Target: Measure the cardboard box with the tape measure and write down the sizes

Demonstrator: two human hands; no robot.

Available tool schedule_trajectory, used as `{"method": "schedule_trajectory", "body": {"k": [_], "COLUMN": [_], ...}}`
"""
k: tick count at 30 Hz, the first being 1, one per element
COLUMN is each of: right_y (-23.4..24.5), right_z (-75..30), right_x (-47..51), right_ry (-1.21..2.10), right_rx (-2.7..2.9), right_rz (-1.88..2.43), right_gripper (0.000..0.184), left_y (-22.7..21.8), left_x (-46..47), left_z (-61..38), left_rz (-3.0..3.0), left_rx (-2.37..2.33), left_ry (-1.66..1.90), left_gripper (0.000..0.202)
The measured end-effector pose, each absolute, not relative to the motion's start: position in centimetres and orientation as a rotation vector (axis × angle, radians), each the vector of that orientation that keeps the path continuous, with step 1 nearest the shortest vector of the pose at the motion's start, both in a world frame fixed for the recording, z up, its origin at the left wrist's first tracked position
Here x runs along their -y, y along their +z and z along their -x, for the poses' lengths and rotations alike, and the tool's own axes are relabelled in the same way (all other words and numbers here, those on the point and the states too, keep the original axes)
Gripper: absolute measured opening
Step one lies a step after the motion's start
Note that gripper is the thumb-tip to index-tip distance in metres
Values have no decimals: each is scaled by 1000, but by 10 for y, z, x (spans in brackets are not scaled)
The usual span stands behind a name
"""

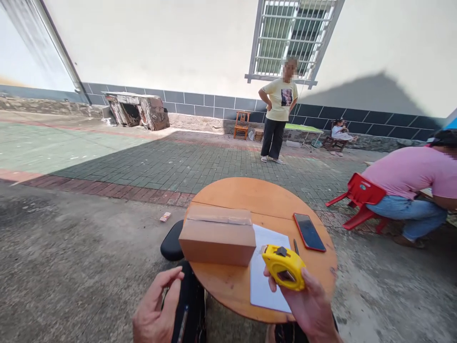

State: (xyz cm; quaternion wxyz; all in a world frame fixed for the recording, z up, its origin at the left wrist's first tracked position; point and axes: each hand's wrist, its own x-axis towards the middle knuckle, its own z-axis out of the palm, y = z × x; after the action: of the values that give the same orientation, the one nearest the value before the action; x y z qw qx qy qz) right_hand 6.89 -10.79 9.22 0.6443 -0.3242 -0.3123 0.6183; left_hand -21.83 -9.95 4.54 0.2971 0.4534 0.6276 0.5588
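My right hand (311,307) grips a yellow tape measure (284,267) and holds it up over the near edge of a round wooden table (228,286). My left hand (157,312) hovers at the lower left, beside the table's edge, fingers curled loosely with nothing in them. A closed cardboard box (217,236) lies on the table's left side. A white sheet of paper (262,281) lies under the tape measure, with a dark pen (296,246) beside it. A phone with a red case (309,231) lies face up on the table's right.
A black seat (172,243) sticks out left of the table. A person in pink sits on a red plastic chair (362,200) at the right. Another person stands by the far wall near a small wooden chair (242,125). A small child sits further right.
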Motion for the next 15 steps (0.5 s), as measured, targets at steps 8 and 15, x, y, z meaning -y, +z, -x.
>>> {"method": "schedule_trajectory", "body": {"k": [8, 15], "right_y": [74, 49], "right_z": [-52, -48], "right_x": [131, 158], "right_ry": [1735, 1862], "right_rx": [1012, 1245], "right_rz": [745, 920], "right_gripper": [60, 65], "left_y": [67, 9], "left_x": [130, 143], "left_z": [155, 165], "left_rz": [-955, -761], "left_rx": [-1000, -946], "left_ry": [915, 561], "left_gripper": [53, 63]}}
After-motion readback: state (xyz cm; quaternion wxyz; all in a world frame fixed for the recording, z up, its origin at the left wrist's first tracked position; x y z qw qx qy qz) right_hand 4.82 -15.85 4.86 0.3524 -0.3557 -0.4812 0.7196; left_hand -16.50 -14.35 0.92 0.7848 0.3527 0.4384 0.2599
